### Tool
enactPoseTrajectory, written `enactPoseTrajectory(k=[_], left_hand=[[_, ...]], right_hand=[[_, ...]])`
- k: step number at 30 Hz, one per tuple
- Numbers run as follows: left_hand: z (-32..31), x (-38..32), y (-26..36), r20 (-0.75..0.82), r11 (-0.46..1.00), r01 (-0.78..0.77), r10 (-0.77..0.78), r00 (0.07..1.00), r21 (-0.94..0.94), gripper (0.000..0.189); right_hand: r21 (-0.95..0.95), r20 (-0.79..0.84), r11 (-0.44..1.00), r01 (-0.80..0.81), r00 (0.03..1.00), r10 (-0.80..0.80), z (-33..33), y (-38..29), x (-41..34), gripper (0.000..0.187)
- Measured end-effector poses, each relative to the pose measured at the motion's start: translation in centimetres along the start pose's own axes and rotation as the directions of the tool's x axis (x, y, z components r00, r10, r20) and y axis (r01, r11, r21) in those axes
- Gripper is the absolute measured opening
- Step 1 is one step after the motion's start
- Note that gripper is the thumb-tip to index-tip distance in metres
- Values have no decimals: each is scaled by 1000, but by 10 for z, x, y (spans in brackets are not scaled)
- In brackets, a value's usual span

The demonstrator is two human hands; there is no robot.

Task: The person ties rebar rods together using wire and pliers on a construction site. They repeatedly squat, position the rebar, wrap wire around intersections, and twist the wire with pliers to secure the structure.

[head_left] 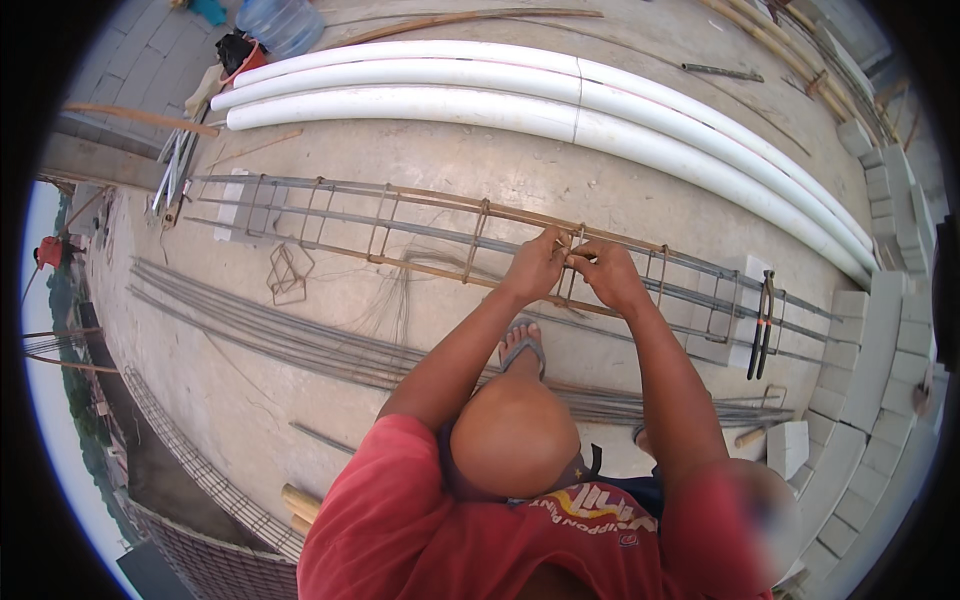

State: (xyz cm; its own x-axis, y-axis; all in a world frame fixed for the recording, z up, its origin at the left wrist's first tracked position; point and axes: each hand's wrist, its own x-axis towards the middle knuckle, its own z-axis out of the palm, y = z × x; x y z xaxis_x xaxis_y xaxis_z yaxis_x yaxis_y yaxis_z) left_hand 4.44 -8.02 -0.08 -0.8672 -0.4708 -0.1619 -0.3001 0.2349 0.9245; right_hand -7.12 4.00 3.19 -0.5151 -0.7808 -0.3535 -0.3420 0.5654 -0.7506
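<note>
A long rebar cage (435, 204) of lengthwise steel bars and square stirrups lies across the floor before me. My left hand (536, 262) and my right hand (609, 276) meet at one stirrup (568, 285) near the cage's middle, fingertips pinched together on it. Any thin wire between the fingers is too small to make out. End-cutting pincers (763, 322) with black handles and orange bands hang on the cage's right part. Loose thin tie wire (405, 285) lies under and beside the cage, left of my hands. A few loose stirrups (289, 274) rest on the floor farther left.
White plastic pipes (420, 101), bound by a wire, lie beyond the cage. Loose rebar (300, 319) runs along the near side, by my sandalled foot (523, 349). Pale blocks (862, 382) line the right. A large water bottle (281, 26) stands at far left, near a red bucket (251, 60).
</note>
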Motion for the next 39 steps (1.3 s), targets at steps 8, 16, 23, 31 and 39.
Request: enactPoseTrajectory(k=[8,16,23,31,39], left_hand=[[-1,8,-11,38,998,-37,39,998,-57,18],[-12,34,12,145,969,-50,15,989,241,22],[-8,53,37,368,870,-154,-34,929,468,30],[0,0,21,163,833,-139,60,985,535,28],[3,14,9,268,722,-364,251,930,588,15]], right_hand=[[-370,-130,921,119,975,-178,7,1,-12,22],[-78,-336,985,156,926,-173,32,21,-21,16],[-159,-138,985,-68,989,46,34,-12,-42,37],[-408,-755,444,-798,568,328,-170,167,-153,65],[-375,-570,779,-503,788,234,-193,269,-190,53]])
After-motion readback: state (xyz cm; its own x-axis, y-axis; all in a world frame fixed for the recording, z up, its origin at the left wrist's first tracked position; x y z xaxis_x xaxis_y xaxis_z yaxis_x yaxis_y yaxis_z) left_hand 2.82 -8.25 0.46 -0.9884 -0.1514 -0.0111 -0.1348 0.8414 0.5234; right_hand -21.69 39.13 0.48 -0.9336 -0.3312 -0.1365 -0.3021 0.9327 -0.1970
